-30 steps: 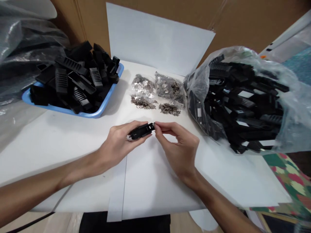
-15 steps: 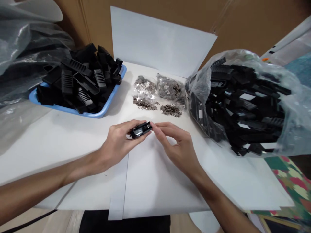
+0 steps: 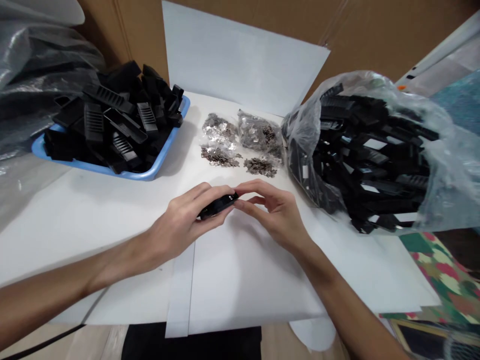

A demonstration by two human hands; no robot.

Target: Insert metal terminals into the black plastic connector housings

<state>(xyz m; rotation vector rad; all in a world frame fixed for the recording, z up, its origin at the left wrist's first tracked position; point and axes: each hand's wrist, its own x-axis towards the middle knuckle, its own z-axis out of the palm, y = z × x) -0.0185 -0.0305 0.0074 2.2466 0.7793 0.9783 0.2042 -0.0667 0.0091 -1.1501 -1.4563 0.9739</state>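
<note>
Over the middle of the white table, my left hand (image 3: 189, 212) is wrapped round a black plastic housing (image 3: 218, 206), a small elongated casing whose right end sticks out past my fingers. My right hand (image 3: 272, 210) has its thumb and index fingertip closed at that right end, touching it. Whether a small part lies between those fingertips is hidden. Just beyond my hands are two loose piles of small metal pieces, a left pile (image 3: 219, 157) and a right pile (image 3: 260, 166).
Behind the piles lie clear bags of metal pieces (image 3: 258, 132). A blue basket (image 3: 144, 175) heaped with black housings stands at the left. At the right, a large clear plastic bag (image 3: 448, 185) holds many black parts. A white board (image 3: 243, 55) leans at the back.
The housing has been tilted, so its open metal-lined side no longer faces me. My left fingers now reach further over it, and my right hand has turned at its end. The view shifted slightly.
</note>
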